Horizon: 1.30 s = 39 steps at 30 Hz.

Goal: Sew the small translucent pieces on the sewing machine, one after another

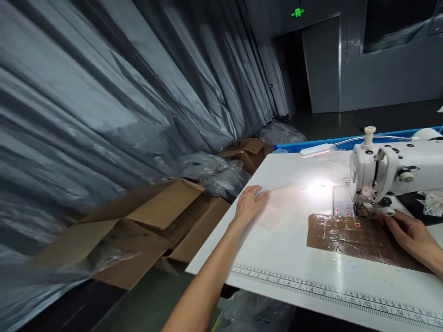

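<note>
My left hand [249, 203] lies flat with fingers stretched out on the white sewing table [277, 251], resting on a pale translucent piece [277, 203] that is blurred. My right hand [411, 235] rests at the right on a brown patch covered with shiny film [349, 237], its fingers curled close to the presser foot of the white sewing machine [391, 170]. What the right fingers hold, if anything, is not visible. A lamp throws a bright spot on the table just left of the needle.
Open cardboard boxes [148, 221] and clear plastic bags [214, 173] lie on the floor to the left, under hanging grey plastic sheeting [104, 92]. A printed ruler [328, 290] runs along the table's front edge. A blue bin edge [321, 140] and a grey door [321, 64] stand behind.
</note>
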### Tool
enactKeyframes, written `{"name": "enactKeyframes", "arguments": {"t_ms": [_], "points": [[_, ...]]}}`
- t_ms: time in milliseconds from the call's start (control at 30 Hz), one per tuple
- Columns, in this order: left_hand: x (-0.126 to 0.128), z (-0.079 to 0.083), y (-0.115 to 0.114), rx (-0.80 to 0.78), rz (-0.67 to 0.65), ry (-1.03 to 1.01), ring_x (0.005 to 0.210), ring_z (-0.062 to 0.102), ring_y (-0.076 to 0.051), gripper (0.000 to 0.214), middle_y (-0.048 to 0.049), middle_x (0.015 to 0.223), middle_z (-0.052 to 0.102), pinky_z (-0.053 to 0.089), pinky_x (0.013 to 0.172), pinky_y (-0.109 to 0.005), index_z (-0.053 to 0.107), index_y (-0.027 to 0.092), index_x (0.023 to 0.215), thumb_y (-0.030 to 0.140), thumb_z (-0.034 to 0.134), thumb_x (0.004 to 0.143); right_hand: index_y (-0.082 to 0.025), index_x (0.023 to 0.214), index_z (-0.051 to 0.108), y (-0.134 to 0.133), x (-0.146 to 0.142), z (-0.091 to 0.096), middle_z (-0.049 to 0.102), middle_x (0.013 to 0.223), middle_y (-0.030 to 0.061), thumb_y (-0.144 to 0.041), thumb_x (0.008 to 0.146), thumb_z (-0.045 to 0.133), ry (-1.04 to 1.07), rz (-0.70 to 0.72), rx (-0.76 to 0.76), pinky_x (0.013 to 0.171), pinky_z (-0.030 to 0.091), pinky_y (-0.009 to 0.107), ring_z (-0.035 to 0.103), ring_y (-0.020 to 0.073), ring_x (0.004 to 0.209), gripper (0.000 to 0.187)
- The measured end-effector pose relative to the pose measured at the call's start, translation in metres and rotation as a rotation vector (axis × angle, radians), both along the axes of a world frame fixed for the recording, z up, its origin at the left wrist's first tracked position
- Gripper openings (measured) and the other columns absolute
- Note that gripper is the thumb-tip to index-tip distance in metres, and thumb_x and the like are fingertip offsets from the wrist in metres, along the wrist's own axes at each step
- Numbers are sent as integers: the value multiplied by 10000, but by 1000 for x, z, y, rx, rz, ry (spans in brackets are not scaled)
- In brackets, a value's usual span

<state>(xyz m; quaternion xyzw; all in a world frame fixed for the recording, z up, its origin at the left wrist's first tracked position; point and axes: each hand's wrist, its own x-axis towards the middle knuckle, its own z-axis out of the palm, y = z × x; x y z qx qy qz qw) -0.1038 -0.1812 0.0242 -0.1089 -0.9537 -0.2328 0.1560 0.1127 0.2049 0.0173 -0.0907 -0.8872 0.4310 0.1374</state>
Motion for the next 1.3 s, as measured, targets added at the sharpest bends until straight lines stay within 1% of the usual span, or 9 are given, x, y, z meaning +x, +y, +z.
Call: {"name": "enactKeyframes", "arguments": {"t_ms": [233,500,767,900,1000,1067,1133,1233,1300], "points": [[2,-24,-10,40,54,48,967,683,-233,230,-62,1129,712,524,947,-372,768,211,896,330,576,851,-225,746,597,1,2,-8,650,682,41,-636,740,432,-118,-46,59,557,508,310,659,251,690,443],[10,-19,-2,86,-59,112,1112,624,-257,268,-88,1155,682,493,995,-405,737,197,1026,363,605,861,-226,743,622,3,-1,-12,727,817,72,-645,675,431,-113,-78,102,726,564,354,700,285,795,466],[17,-17,8,140,-156,79,945,677,-222,101,-48,991,714,506,949,-408,719,218,826,265,631,814,-219,803,656,4,-1,-12,746,883,88,-599,762,421,-49,-15,178,673,580,352,714,273,771,449],[29,-5,12,221,-195,71,949,689,-206,39,-76,1113,718,549,808,-334,580,199,773,221,592,802,-216,813,663,6,3,-12,734,839,80,-535,857,434,73,56,231,642,587,327,714,244,736,395],[46,1,28,274,-248,39,902,707,-199,121,-70,996,744,553,713,-288,495,207,750,244,592,810,-209,874,689,4,9,-12,731,880,83,-440,921,462,206,176,302,686,600,316,711,220,757,327],[65,3,46,302,-332,9,831,710,-180,158,-41,853,737,556,714,-278,488,205,741,275,604,823,-217,944,702,-3,14,-9,730,922,78,-355,942,488,294,301,354,741,609,307,714,209,825,255],[92,6,69,323,-535,-55,737,687,-159,124,-24,771,707,559,702,-286,536,194,794,284,608,841,-237,1106,689,-14,18,-3,724,1027,79,-315,938,519,364,402,402,795,619,318,712,215,925,252],[136,16,103,290,-847,-210,696,675,-149,175,-45,834,706,568,631,-270,594,162,1007,279,599,878,-267,1443,479,-33,26,6,615,1316,108,-371,903,583,385,474,444,878,615,388,646,268,1144,560],[161,28,119,282,-1103,-271,858,704,-172,298,-96,971,721,592,772,-283,581,128,1157,228,604,878,-272,1532,338,-40,35,6,524,1429,118,-415,879,615,339,508,402,932,589,416,574,297,1252,724]]}}
